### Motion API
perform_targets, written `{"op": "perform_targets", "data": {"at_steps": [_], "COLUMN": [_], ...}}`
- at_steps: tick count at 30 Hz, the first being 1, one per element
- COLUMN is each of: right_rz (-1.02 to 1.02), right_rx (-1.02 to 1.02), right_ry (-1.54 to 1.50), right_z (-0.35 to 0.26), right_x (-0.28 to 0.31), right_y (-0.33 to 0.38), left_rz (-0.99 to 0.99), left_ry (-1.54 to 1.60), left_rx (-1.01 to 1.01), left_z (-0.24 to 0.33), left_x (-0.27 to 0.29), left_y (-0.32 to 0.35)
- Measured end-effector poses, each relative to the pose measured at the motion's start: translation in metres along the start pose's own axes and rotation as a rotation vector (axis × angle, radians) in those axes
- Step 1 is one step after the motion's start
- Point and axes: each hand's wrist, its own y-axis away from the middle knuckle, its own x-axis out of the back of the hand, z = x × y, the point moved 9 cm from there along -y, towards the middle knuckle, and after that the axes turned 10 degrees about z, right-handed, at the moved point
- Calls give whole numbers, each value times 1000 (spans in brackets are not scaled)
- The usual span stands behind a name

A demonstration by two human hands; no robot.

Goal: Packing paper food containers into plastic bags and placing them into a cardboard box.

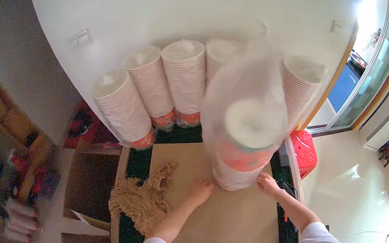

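A large clear plastic bag [235,89] stands puffed up in front of me over the table. Inside it is a short stack of white paper cups or bowls [251,125] with an orange and green printed band; the film and motion blur soften its outline. At the bag's lower left edge, my left hand [202,191] has its fingers closed on the film. My right hand [268,185] pinches the film at the lower right edge. A brown cardboard sheet [212,226] lies under both hands.
Along the wall stand several tall wrapped stacks of white paper cups [187,79]. A bundle of brown fibrous strands [141,202] lies on the table's left side. Open cardboard boxes [89,185] stand left of the table, and a red plastic stool [304,152] to its right.
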Motion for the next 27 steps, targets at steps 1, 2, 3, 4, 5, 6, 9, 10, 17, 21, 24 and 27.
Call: {"op": "perform_targets", "data": {"at_steps": [1,2,3,4,5,6,9,10,17,21,24,27], "right_rz": [1,-111,-235,-7,262,338,535,537,505,404,438,454], "right_rx": [-46,-345,-627,-738,-875,-798,-875,-873,-693,-1215,-1188,-1162], "right_ry": [-39,41,106,-258,-566,-670,-943,-942,-817,-1566,-1531,-1503], "right_z": [5,25,34,34,59,65,16,18,41,119,117,116], "right_x": [4,-5,-19,-10,21,50,79,78,51,-52,-60,-62], "right_y": [-2,-11,-19,-36,-29,-33,-84,-88,-116,-13,0,-7], "left_rz": [-264,-260,20,302,313,324,681,683,405,430,366,229], "left_ry": [120,98,224,369,487,598,538,539,617,748,614,350], "left_rx": [119,137,391,618,617,617,192,190,540,627,564,496], "left_z": [-10,-32,-89,-124,-102,-75,-32,-34,-85,-73,-57,-65], "left_x": [-30,-49,-51,-48,-46,-19,87,94,33,7,20,-2], "left_y": [16,24,37,55,19,-30,-76,-81,-67,-60,-59,-42]}}
